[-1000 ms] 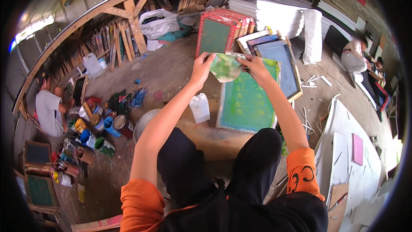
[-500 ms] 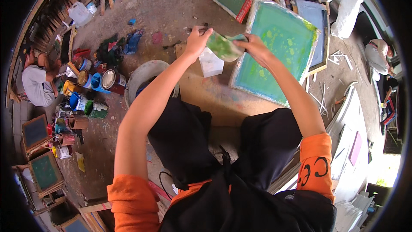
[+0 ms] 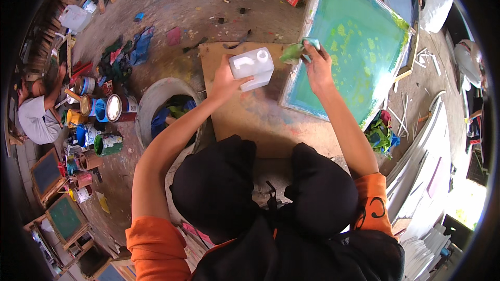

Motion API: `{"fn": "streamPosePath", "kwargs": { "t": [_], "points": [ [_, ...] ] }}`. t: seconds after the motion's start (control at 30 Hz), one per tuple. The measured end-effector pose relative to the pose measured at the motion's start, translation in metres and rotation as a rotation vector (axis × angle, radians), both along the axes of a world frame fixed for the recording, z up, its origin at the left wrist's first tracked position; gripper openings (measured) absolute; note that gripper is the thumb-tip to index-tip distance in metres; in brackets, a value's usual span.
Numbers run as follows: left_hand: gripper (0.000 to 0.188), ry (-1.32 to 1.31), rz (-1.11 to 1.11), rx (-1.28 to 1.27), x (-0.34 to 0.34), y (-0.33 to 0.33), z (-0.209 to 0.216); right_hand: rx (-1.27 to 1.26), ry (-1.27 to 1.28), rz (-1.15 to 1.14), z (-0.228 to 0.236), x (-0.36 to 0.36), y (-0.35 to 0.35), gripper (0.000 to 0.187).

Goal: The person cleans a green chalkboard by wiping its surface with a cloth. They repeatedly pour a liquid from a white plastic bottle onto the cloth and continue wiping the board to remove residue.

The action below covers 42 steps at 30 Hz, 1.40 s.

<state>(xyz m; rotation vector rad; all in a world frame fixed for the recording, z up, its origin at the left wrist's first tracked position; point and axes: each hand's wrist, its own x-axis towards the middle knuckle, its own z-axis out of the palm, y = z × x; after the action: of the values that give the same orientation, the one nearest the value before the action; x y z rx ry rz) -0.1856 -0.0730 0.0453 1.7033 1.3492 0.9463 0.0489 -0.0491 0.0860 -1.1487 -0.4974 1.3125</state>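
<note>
My left hand [image 3: 224, 79] is closed around a small translucent white plastic jug [image 3: 256, 66], held above a paint-stained wooden board [image 3: 247, 119]. The jug's round mouth faces up, with its moulded handle beside it. In my right hand [image 3: 319, 68] a green-stained rag [image 3: 291, 53] is pinched between thumb and fingers, a pale bluish part of it showing at the fingertips. This hand is over the left edge of a large printing screen [image 3: 348, 26], whose green mesh carries yellow-green blotches. The screen lies tilted at the right of the board.
Left of the board stands a round tub [image 3: 148, 105] with cloths inside. Several paint cans [image 3: 115, 108] crowd the left floor, near a seated person [image 3: 39, 117]. Coloured rags [image 3: 383, 134] lie under the screen's right corner. White sheets [image 3: 411, 171] are stacked at the right.
My left hand has let go of the rag and taken hold of the white jug, lifting it off the board. The rag is now in my right hand alone. The view has shifted.
</note>
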Motion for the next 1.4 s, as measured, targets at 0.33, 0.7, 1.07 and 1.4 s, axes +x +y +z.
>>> {"fn": "streamPosePath", "kwargs": {
  "t": [0.33,0.7,1.07,1.4],
  "points": [
    [0.051,0.791,-0.223,0.383,0.031,-0.001,0.101,-0.027,0.061,0.169,0.008,0.007,-0.052,0.031],
    [0.041,1.233,-0.292,0.637,0.054,-0.021,0.142,-0.04,0.153,0.16,0.021,0.001,-0.081,0.029],
    [0.044,1.412,-0.278,0.818,0.067,-0.018,0.148,-0.012,0.186,0.127,0.028,-0.001,-0.088,0.03],
    [0.035,1.279,-0.287,0.649,0.063,-0.016,0.136,-0.04,0.215,0.14,0.026,-0.001,-0.087,0.036]
  ]
}}
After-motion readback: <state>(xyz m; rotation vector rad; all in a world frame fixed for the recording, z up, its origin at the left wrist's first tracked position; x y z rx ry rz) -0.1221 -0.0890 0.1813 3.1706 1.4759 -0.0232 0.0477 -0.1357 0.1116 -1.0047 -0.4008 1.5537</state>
